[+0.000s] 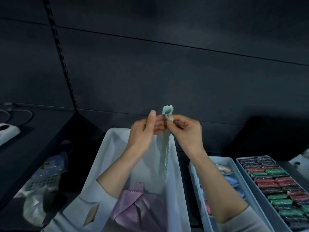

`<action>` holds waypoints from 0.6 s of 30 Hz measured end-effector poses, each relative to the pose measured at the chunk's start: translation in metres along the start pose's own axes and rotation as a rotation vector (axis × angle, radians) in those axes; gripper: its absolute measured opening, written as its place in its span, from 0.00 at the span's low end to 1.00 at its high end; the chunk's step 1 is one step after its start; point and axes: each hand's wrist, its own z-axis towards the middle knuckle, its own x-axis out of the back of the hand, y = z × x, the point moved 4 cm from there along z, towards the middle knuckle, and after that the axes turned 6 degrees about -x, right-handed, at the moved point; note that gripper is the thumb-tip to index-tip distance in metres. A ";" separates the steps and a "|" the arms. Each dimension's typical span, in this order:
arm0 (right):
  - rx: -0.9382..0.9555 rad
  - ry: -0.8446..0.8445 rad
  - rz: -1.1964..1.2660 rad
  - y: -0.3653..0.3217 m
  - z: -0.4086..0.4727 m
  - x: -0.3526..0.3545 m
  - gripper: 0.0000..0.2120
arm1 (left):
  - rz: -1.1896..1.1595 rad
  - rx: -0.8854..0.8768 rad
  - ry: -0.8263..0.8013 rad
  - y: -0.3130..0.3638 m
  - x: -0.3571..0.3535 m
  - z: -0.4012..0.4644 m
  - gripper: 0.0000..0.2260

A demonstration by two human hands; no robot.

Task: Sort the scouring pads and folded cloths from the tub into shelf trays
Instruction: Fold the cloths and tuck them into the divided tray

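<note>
Pale green cloth (164, 148), zigzag-edged, hangs limp above white tub (107, 148), pinched at top by right hand (185, 131); left hand (144, 131) pinches it beside, thumb up. Crumpled lilac cloth (138, 210) lies in tub's near end. Right: narrow tray (250, 198) with folded cloths (232, 180), then tray (240, 163) packed with red, green, dark scouring pads (275, 186). Left: plastic bags (41, 180) on dark shelf.

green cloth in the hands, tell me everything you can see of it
The green cloth is pale mint, thin and soft-looking, with zigzag pinked edges. It is bunched into a narrow hanging strip, not folded flat. Its top sticks up in a small curled loop above the fingers. The right hand pinches it near the top; the left hand is against it there, grip unclear. Its lower end hangs over the tub, above a purple cloth lying inside.
</note>
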 end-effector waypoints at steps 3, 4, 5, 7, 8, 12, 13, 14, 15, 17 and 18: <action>-0.078 -0.015 0.119 0.003 0.005 0.007 0.05 | 0.168 -0.093 0.152 -0.004 0.015 0.004 0.12; -0.099 -0.040 0.170 0.003 0.005 0.009 0.06 | 0.200 -0.037 0.147 -0.009 0.019 0.008 0.15; -0.108 -0.071 0.214 0.001 0.006 0.010 0.06 | 0.191 0.062 0.094 -0.013 0.022 0.012 0.22; -0.099 -0.122 0.260 -0.004 0.006 0.013 0.06 | 0.092 0.221 -0.080 -0.026 0.021 0.018 0.30; -0.093 -0.134 0.267 -0.005 0.006 0.015 0.06 | 0.046 0.240 -0.161 -0.029 0.018 0.019 0.27; -0.098 -0.104 0.200 0.001 0.007 0.022 0.07 | -0.087 0.196 -0.026 -0.026 0.020 0.021 0.09; -0.111 -0.104 0.166 0.006 0.008 0.024 0.08 | -0.105 0.183 0.011 -0.025 0.021 0.021 0.07; -0.132 -0.119 0.121 0.010 0.009 0.025 0.10 | -0.122 0.171 0.017 -0.022 0.020 0.020 0.07; -0.167 -0.138 0.078 0.015 0.010 0.025 0.13 | -0.140 0.164 0.005 -0.019 0.018 0.018 0.07; -0.239 -0.179 0.086 0.023 0.009 0.025 0.18 | -0.138 0.133 -0.031 -0.016 0.015 0.015 0.07; -0.259 -0.196 0.120 0.024 0.009 0.025 0.17 | -0.129 0.111 -0.048 -0.014 0.014 0.015 0.06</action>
